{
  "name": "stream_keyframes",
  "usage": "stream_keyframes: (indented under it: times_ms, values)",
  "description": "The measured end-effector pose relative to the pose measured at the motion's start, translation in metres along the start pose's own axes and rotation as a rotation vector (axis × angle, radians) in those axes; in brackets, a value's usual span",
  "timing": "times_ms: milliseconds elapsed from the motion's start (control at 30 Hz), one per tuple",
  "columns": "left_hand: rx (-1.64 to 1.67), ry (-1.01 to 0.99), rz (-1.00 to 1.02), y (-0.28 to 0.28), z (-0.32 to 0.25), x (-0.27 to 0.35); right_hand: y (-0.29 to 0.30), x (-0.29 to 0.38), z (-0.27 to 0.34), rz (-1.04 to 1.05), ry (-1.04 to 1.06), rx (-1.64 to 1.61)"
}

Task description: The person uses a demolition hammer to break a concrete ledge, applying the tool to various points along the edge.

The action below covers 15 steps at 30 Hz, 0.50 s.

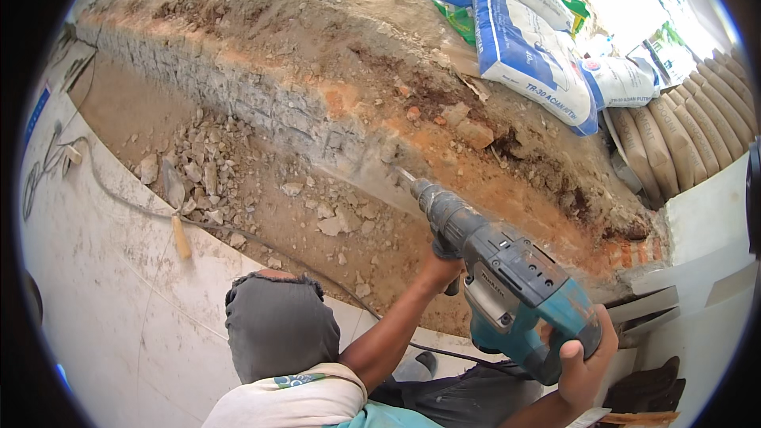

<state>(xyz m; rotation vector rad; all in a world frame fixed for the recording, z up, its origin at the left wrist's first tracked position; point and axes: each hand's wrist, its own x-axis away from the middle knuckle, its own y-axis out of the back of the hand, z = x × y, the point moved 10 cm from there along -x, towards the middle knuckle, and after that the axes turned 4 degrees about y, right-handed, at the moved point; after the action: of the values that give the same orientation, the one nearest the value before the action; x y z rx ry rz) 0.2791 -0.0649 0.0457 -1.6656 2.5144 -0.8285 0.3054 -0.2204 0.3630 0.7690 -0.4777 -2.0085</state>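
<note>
A teal and black Makita rotary hammer (511, 273) lies across the view, held in both hands. My right hand (579, 353) is wrapped around its rear handle. My left hand (443, 267) grips the side handle behind the chuck. The steel bit (405, 174) points up and left, its tip at the chipped grey edge of the masonry ledge (357, 145); whether it touches cannot be told. A dark power cord (309, 270) runs from the tool over the floor to the left.
Broken rubble (208, 160) lies in the dirt strip beside a wooden-handled trowel (178, 232). White tiles (142, 285) border the strip. Mortar bags (523, 59) rest on the bank, and brown cement bags (684, 137) are stacked at right. Wood scraps lie at lower right.
</note>
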Motion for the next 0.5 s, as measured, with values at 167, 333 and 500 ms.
stream_keyframes:
  times_ms: [167,333,500]
  values:
    - [0.145,-0.035,0.048,0.0,0.013,-0.008,-0.015,-0.011,0.013,0.085,-0.029,0.05]
    - [0.186,-0.072,-0.059,0.008,-0.016,-0.008,-0.019,-0.019,0.01,0.111,0.005,0.016]
    - [0.052,-0.002,-0.042,0.007,0.009,-0.024,-0.015,-0.026,0.001,0.007,0.026,-0.056]
